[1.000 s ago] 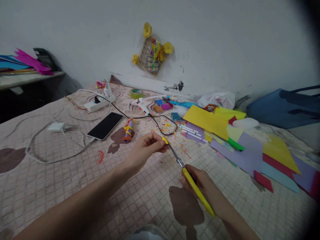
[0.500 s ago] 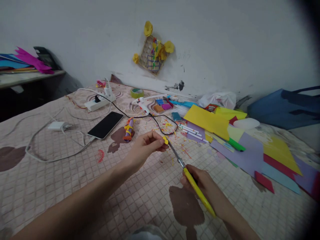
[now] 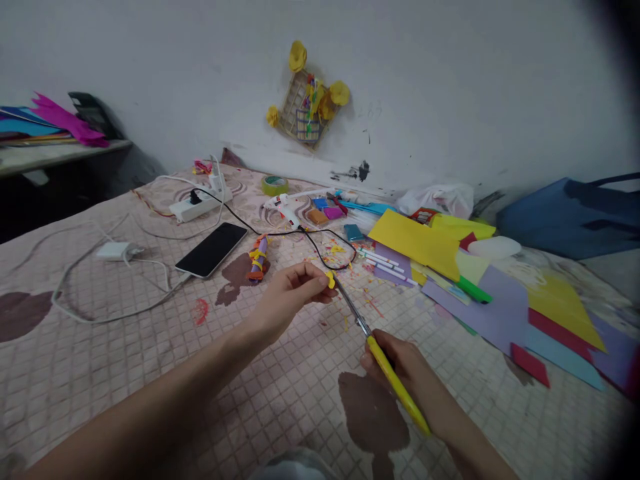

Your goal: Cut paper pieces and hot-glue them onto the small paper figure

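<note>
My left hand pinches a small yellow piece of paper between thumb and fingertips, above the patterned cloth. The yellow-handled scissors are in my right hand, seen edge-on. Their blades point up and left, and the tips are right at the edge of the yellow piece. Whether the blades are parted cannot be made out. Just left of my left hand lies a small purple roll wrapped with orange and yellow strips. Tiny coloured scraps are scattered beyond my fingers.
A phone on a cable and a power strip lie at left. Behind my hands are a glue gun with its black cord and a tape roll. Coloured paper sheets and a blue bag fill the right.
</note>
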`<state>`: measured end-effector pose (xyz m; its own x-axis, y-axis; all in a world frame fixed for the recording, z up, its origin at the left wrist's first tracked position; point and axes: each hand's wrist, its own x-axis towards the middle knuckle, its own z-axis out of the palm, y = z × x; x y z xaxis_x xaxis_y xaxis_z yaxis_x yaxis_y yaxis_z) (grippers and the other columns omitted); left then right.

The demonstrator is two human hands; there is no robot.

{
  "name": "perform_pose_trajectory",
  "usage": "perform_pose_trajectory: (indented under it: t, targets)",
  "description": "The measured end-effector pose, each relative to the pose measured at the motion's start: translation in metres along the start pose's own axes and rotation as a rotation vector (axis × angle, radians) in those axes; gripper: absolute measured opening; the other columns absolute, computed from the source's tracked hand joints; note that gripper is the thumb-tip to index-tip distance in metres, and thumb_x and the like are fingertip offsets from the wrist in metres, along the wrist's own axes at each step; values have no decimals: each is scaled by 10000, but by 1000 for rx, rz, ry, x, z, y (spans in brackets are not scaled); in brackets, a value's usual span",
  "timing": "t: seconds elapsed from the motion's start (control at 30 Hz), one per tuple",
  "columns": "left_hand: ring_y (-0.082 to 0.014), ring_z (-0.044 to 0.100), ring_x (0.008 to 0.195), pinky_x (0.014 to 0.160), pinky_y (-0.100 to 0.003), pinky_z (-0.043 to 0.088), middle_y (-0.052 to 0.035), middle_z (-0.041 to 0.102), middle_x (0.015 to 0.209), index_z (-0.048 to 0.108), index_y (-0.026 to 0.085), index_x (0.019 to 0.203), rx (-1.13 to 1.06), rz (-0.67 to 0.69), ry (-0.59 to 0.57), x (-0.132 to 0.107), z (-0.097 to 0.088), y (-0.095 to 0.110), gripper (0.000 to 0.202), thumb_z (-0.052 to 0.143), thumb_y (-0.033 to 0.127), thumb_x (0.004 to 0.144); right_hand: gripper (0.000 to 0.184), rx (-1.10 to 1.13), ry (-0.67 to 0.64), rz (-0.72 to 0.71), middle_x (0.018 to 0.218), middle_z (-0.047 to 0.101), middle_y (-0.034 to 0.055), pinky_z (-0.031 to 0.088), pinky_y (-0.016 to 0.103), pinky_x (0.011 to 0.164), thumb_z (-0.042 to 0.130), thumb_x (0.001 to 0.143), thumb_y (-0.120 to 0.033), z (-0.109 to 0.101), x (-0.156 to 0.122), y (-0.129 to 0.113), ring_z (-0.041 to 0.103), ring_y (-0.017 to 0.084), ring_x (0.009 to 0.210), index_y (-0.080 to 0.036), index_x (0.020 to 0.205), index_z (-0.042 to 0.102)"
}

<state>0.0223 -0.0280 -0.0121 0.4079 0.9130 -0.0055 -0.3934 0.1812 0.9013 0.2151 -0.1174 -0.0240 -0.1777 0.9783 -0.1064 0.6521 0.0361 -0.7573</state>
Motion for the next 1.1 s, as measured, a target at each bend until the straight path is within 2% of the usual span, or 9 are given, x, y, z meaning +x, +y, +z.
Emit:
perform_pose_trajectory:
  t: [0.33,0.6,0.8,1.1]
  targets:
    - [-100,619,686,717,-258,491,-11,656,736,555,136,742,107,-2,-65,4,-11,5,142,642,245,765,222,-5,7,-18,575,456,-36,296,224,482,540,782,-326,-2,1,-3,384,106,520,-200,637,429]
    - [-89,610,663,692,-241,483,-9,646,728,553,129,735,176,-27,-96,4,-14,12,136,640,231,757,191,18,-8,11,567,452,-38,303,219,483,518,782,-285,0,1,-5,391,103,519,-191,633,444]
    - [-94,610,675,694,-243,484,-16,643,733,549,126,724,215,-50,-151,4,-14,13,146,645,234,747,216,-70,-10,-15,586,484,-33,320,218,494,533,797,-339,0,-2,-4,411,110,539,-190,663,454]
    - [-108,630,667,678,-251,493,-38,659,729,533,114,706,254,-98,-172,4,-16,24,160,654,216,723,238,-46,-48,20,605,502,-22,327,224,506,525,805,-374,-1,-1,-3,422,116,558,-189,669,465]
